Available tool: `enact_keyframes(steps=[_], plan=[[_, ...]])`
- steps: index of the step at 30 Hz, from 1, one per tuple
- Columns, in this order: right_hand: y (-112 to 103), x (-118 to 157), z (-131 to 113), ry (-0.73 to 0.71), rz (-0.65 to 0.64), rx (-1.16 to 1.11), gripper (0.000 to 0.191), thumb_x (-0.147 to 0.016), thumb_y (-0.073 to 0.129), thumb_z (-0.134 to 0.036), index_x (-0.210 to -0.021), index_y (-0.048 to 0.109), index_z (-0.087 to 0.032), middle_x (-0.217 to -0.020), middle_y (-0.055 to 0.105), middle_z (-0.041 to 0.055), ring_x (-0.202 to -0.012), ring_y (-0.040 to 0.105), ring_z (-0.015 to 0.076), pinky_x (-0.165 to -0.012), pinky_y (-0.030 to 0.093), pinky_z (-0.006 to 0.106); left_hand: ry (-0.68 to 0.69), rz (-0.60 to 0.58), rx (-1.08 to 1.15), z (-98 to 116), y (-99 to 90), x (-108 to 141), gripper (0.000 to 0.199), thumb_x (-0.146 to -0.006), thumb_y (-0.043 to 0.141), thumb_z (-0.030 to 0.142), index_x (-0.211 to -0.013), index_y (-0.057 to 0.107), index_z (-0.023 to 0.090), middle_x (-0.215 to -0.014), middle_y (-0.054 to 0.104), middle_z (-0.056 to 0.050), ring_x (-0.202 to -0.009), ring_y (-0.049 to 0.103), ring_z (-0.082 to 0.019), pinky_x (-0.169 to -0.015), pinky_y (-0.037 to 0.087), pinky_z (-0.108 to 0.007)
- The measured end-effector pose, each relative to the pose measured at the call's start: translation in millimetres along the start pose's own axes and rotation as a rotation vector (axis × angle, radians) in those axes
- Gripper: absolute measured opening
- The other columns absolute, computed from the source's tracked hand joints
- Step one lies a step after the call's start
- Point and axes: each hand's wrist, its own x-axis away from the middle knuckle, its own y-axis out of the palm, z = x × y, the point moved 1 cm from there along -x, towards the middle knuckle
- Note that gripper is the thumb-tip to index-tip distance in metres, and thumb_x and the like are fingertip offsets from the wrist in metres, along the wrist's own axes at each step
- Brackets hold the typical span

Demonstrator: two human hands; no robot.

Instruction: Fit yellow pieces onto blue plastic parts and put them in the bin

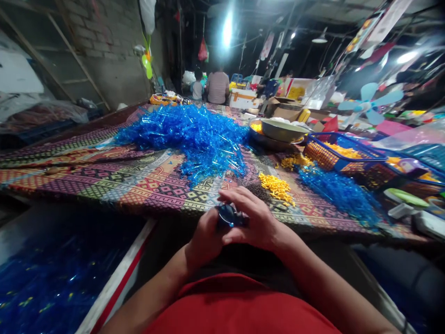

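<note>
Close in front of my body, both hands meet at the near edge of the cloth-covered table. My left hand [207, 235] is closed around a small, dark blue, glossy object [228, 216] whose exact kind I cannot make out. From the other side my right hand [255, 215] curls about the same object, thumb below and fingers above. Just beyond them lie a big heap of shiny blue clear plastic pieces [194, 134], a small pile of yellow plastic pieces [277, 189] and a patch of tiny dark bits [257, 191].
Right of the hands lies another blue plastic pile [339, 192], beside a blue basket [347, 161] of yellow pieces. Metal bowls [283, 131] and a fan [370, 103] stand farther back. A bin of blue pieces [52, 273] sits low left. People [218, 87] are in the background.
</note>
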Motion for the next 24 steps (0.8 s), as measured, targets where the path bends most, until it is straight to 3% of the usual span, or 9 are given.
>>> enact_keyframes(steps=[3,7,11,14,16,20,24], plan=[[-3.6,-13.4,-15.4,-0.112,-0.06,0.202,0.045,-0.071,0.066,-0.051,-0.097,0.056,-0.015,-0.081,0.059,0.008,-0.076,0.053,0.0201,-0.067,0.046,0.035,0.159,-0.015,-0.116,-0.2,5.2,5.4,0.016,-0.08,0.051,0.021,-0.095,0.052,0.016,-0.082,0.06,-0.006,-0.072,0.058,-0.018,-0.065,0.048,-0.03],[5.0,-12.7,-19.7,-0.077,-0.004,0.258,0.031,-0.076,0.06,-0.045,-0.085,0.054,-0.016,-0.072,0.055,0.0056,-0.066,0.05,0.0169,-0.06,0.043,0.031,0.123,-0.125,-0.057,-2.9,6.0,7.7,0.017,-0.081,0.05,0.022,-0.097,0.052,0.015,-0.088,0.059,-0.007,-0.078,0.056,-0.018,-0.069,0.047,-0.031],[15.6,-2.6,-4.7,0.062,0.075,0.188,0.03,-0.075,0.062,-0.043,-0.084,0.055,-0.016,-0.073,0.055,0.0055,-0.068,0.05,0.0168,-0.061,0.043,0.03,-0.134,-0.228,0.13,-1.5,2.8,3.7,0.016,-0.081,0.052,0.028,-0.087,0.053,0.013,-0.082,0.058,-0.005,-0.073,0.054,-0.016,-0.065,0.046,-0.027],[15.0,6.4,10.8,0.201,0.02,0.079,0.035,-0.073,0.067,-0.044,-0.091,0.058,-0.015,-0.08,0.058,0.0066,-0.073,0.053,0.0174,-0.065,0.045,0.03,-0.392,-0.308,0.319,-0.3,-0.1,0.1,0.019,-0.082,0.053,0.032,-0.086,0.054,0.013,-0.072,0.057,-0.002,-0.062,0.054,-0.012,-0.055,0.044,-0.022],[9.9,12.8,17.8,0.25,-0.037,-0.042,0.042,-0.074,0.067,-0.041,-0.106,0.057,-0.016,-0.093,0.06,0.009,-0.081,0.056,0.0184,-0.07,0.046,0.031,-0.536,-0.361,0.486,-2.2,-2.3,-1.2,0.02,-0.081,0.055,0.031,-0.089,0.053,0.013,-0.064,0.057,0.0,-0.053,0.053,-0.01,-0.048,0.042,-0.019],[-2.0,22.6,21.4,0.223,-0.076,-0.268,0.051,-0.081,0.062,-0.028,-0.129,0.046,-0.027,-0.119,0.053,0.0098,-0.103,0.053,0.0205,-0.079,0.048,0.032,-0.726,-0.558,0.909,-10.2,-4.7,-1.0,0.021,-0.077,0.059,0.03,-0.085,0.053,0.011,-0.052,0.058,-0.001,-0.037,0.052,-0.011,-0.032,0.037,-0.017],[-6.0,25.6,19.1,0.169,-0.079,-0.32,0.042,-0.083,0.06,-0.021,-0.122,0.053,-0.035,-0.113,0.053,0.006,-0.099,0.054,0.0188,-0.08,0.047,0.033,-0.823,-0.656,1.273,-13.8,-2.8,2.4,0.035,-0.074,0.062,0.034,-0.098,0.055,0.01,-0.064,0.059,-0.002,-0.046,0.064,-0.022,-0.031,0.046,-0.024]])
